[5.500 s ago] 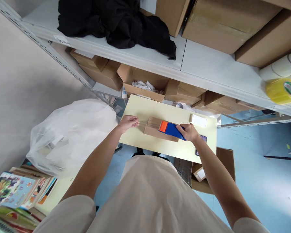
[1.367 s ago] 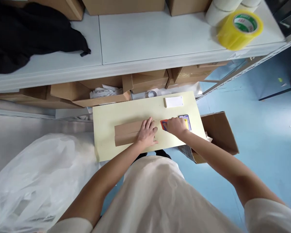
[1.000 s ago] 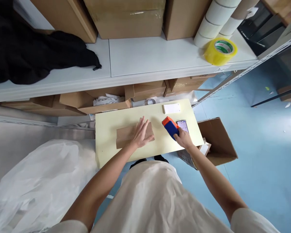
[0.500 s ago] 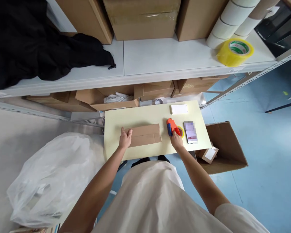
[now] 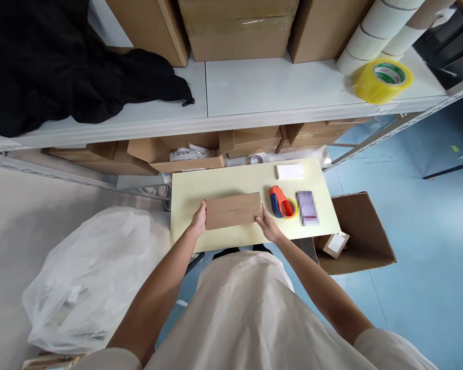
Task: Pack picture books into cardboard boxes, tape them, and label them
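A long brown cardboard box is gripped at both ends over the pale yellow table. My left hand holds its left end, and my right hand has the right end, thumb on the near side. Just right of the box lies a red and blue tape dispenser with a yellow roll in it, touched by neither hand. Beyond the dispenser is a phone with a blurred screen. White labels or cards are stacked at the table's far edge.
An open carton with a small labelled box stands right of the table. At left bulges a translucent plastic bag. Across the front runs a shelf bearing cartons, black cloth and a yellow tape roll.
My right hand has let go of the tape dispenser, which now lies on the table, and has taken the box's right end. The left hand still holds the left end.
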`<state>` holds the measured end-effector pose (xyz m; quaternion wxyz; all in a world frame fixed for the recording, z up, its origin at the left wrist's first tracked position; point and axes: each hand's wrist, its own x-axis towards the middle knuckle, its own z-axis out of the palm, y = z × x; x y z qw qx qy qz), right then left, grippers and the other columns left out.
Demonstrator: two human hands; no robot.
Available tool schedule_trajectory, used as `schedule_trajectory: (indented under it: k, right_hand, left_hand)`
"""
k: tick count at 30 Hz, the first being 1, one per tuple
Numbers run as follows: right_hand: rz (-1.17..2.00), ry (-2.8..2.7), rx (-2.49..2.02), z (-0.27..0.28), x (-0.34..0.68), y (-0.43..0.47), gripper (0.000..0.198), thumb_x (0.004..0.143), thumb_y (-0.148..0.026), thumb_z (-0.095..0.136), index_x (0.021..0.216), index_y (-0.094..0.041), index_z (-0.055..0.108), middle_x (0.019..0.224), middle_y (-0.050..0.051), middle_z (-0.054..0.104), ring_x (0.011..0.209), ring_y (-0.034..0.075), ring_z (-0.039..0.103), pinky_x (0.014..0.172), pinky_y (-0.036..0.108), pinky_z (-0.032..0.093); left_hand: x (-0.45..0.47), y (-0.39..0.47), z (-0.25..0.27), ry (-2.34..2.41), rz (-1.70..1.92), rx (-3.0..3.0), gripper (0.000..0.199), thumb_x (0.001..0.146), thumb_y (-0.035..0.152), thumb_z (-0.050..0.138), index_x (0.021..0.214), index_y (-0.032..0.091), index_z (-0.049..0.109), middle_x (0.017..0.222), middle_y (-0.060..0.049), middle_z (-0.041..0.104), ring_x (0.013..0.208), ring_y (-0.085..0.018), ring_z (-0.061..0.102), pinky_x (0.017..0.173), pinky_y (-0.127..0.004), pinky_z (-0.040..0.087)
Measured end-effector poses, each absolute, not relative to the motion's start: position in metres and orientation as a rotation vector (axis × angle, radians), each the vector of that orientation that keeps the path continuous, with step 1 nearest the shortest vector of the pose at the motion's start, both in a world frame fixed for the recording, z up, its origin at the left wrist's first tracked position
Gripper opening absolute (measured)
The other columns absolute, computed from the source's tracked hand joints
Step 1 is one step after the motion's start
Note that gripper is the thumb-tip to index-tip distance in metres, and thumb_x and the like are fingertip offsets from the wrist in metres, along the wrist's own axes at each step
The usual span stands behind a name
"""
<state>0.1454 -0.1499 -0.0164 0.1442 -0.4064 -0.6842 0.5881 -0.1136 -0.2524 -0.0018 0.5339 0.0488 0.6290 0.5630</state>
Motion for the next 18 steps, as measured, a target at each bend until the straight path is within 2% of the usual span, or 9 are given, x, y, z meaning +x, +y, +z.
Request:
schedule_trajectory:
  k: [2,4,7,10,14,18]
  right_hand:
    - [1.723,-2.014,-1.117,-0.018,0.153,-0.148,0.08,0.085,-0.047,0.051,0.148,-0.022,0.01,0.149,0.01,0.03,0.135,0.023,0.032,0.107,0.044,0.03]
    - [1.71,-2.076,-1.079,-0.02,0.16,-0.148,0.091,0.078,-0.044,0.061,0.148,-0.022,0.008,0.15,0.013,0.026,0.136,0.025,0.031,0.105,0.044,0.034]
    - [1.629,-2.167,-1.101,-0.027,0.166,-0.152,0.097,0.073,-0.036,0.067,0.148,-0.021,0.008,0.15,0.015,0.025,0.135,0.026,0.032,0.102,0.045,0.036]
    - [1.566,-2.201,-1.146,-0.034,0.166,-0.155,0.081,0.078,-0.029,0.059,0.147,-0.025,0.015,0.148,0.013,0.031,0.131,0.024,0.038,0.099,0.044,0.04]
    - [1.601,-2.076,-1.214,-0.034,0.157,-0.153,0.061,0.086,-0.029,0.046,0.144,-0.024,0.027,0.134,0.014,0.048,0.114,0.021,0.053,0.084,0.037,0.05]
    - [1.575,-2.056,-1.269,-0.019,0.144,-0.142,0.051,0.089,-0.037,0.043,0.137,-0.021,0.041,0.113,0.011,0.058,0.09,0.018,0.061,0.078,0.033,0.051]
  left_hand:
    - [-0.111,-0.26,0.003,1.459,1.362,0.193,0.07,0.083,0.071,0.025,0.123,0.021,0.051,0.125,-0.01,0.059,0.119,-0.026,0.052,0.098,-0.044,0.043]
    - [-0.107,-0.274,0.004,1.492,1.367,0.319,0.076,0.081,0.074,0.019,0.13,0.022,0.045,0.13,-0.011,0.055,0.121,-0.026,0.051,0.098,-0.044,0.043]
    - [-0.097,-0.3,0.0,1.558,1.295,0.573,0.081,0.077,0.074,0.037,0.138,0.02,0.036,0.138,-0.013,0.047,0.128,-0.027,0.043,0.102,-0.042,0.04]
    - [-0.085,-0.317,-0.006,1.658,1.139,0.779,0.089,0.069,0.057,0.063,0.14,0.016,0.029,0.14,-0.016,0.043,0.13,-0.027,0.04,0.105,-0.041,0.035]
    - [-0.081,-0.315,-0.006,1.837,1.097,0.776,0.074,0.072,0.045,0.063,0.135,0.017,0.036,0.131,-0.016,0.05,0.12,-0.025,0.051,0.098,-0.04,0.043]
    - [-0.1,-0.301,-0.001,2.003,1.018,0.761,0.047,0.076,0.048,0.056,0.109,0.015,0.054,0.11,-0.014,0.062,0.104,-0.026,0.059,0.087,-0.04,0.049]
